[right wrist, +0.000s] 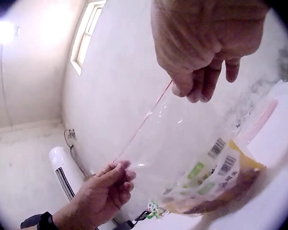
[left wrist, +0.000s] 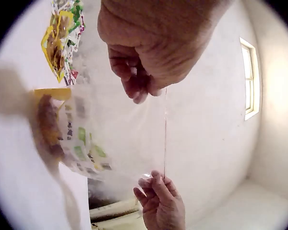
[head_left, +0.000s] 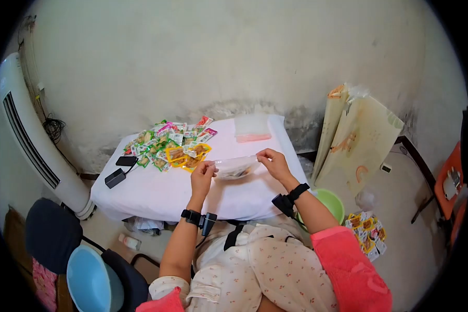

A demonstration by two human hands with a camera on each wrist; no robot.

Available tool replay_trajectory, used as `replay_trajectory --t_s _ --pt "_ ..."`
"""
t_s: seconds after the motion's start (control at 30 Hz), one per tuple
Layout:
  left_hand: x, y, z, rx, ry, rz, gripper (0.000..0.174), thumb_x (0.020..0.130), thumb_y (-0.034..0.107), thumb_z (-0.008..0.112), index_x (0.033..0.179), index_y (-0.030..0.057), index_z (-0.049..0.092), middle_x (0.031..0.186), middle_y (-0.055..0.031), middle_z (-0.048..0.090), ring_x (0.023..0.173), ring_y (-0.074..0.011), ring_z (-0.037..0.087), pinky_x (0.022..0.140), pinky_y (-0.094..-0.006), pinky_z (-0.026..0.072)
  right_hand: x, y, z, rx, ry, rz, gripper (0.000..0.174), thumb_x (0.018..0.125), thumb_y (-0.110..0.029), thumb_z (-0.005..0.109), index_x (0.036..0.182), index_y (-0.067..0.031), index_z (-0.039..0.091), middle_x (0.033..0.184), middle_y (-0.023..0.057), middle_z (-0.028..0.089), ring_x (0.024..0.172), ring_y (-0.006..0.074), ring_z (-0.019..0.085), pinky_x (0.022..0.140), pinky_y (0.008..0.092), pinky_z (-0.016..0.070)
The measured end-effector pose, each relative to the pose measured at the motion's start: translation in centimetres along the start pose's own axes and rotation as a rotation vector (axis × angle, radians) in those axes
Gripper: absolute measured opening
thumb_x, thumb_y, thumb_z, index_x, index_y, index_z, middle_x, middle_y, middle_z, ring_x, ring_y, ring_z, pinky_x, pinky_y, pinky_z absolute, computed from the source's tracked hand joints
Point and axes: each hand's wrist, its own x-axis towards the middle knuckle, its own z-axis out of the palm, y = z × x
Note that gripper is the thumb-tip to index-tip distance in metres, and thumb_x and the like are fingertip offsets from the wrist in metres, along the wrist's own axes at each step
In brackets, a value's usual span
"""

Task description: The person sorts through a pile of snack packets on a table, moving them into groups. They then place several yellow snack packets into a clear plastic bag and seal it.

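Observation:
A clear plastic zip bag [head_left: 236, 169] with a thin red line along its top edge is stretched between both hands, over the white-covered table. My left hand [head_left: 203, 176] pinches one top corner between thumb and fingers. The opposite corner is pinched by my right hand [head_left: 275, 164]. Inside, at the bottom of the bag, lie snack packets [right wrist: 225, 179] with yellow edges, brown contents, barcodes and green print. In the left wrist view the packets [left wrist: 50, 124] hang low, close over the white cloth.
Green, pink and yellow packets [head_left: 164, 145] are heaped at the table's back left, near a phone [head_left: 126, 161] and a black box [head_left: 115, 178]. Flat clear bags [head_left: 252, 128] lie back right. More packets [head_left: 366, 234] lie on the floor by a green basin [head_left: 330, 204].

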Motion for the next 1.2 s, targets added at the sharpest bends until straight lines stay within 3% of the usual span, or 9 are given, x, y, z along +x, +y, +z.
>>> replay_trajectory --t_s 0.27,0.37,0.57,0.63,0.93,1.2 --pt "-3.3 1.8 0.5 -0.05 -0.021 0.033 0.016 0.092 0.018 0.054 0.102 0.0064 0.06 0.078 -0.005 0.068 0.06 -0.0062 0.057 0.051 -0.0182 0.0388 -2.1 -1.7 -1.4 0.216 0.028 0.062 0.013 0.083 -0.011 0.065 0.088 0.001 0.065 0.075 0.0037 0.065 0.069 0.0085 0.057 0.064 0.0225 0.0453" --pt "-3.2 2.9 0.7 -0.057 -0.01 0.064 0.015 0.092 0.012 0.054 0.101 0.0006 0.058 0.077 -0.0081 0.065 0.065 -0.0099 0.06 0.056 -0.0213 0.0471 -2.1 -2.3 -2.0 0.267 0.008 0.063 0.013 0.083 -0.011 0.065 0.088 0.0009 0.065 0.076 0.0042 0.065 0.07 0.0088 0.058 0.064 0.0229 0.0456" --pt "-0.8 1.8 1.2 -0.13 0.007 0.074 0.013 0.092 0.011 0.054 0.098 0.0013 0.058 0.077 -0.0076 0.065 0.062 -0.0086 0.058 0.054 -0.0202 0.046 -0.5 -1.7 -2.4 0.229 -0.006 0.075 0.012 0.084 -0.009 0.063 0.089 0.0026 0.065 0.079 0.0044 0.065 0.075 0.0096 0.059 0.07 0.0234 0.0477" --pt "-0.3 1.7 1.4 -0.147 0.011 0.072 0.015 0.093 0.017 0.053 0.099 0.0057 0.059 0.078 -0.0048 0.068 0.056 -0.0048 0.054 0.048 -0.0172 0.0377 0.0 -2.1 -2.6 0.218 -0.007 0.073 0.013 0.084 -0.009 0.063 0.089 0.0027 0.065 0.079 0.0045 0.065 0.075 0.0097 0.059 0.071 0.0235 0.0477" --pt "-0.3 2.6 1.7 -0.076 0.079 0.084 0.014 0.092 0.016 0.054 0.097 0.0051 0.061 0.083 -0.0043 0.067 0.055 -0.0048 0.053 0.042 -0.0173 0.0362 0.2 -2.2 -3.4 0.23 -0.045 0.068 0.012 0.084 -0.009 0.062 0.087 0.0024 0.065 0.079 0.005 0.065 0.074 0.0108 0.06 0.069 0.0244 0.0478" --pt "-0.5 2.5 1.8 -0.099 0.099 0.092 0.011 0.092 0.014 0.053 0.097 0.0055 0.057 0.079 -0.0051 0.066 0.054 -0.0051 0.053 0.041 -0.0173 0.0367 0.0 -2.7 -3.6 0.246 -0.051 0.046 0.012 0.084 -0.009 0.062 0.087 0.0029 0.064 0.078 0.0053 0.065 0.073 0.011 0.06 0.069 0.0244 0.0482"
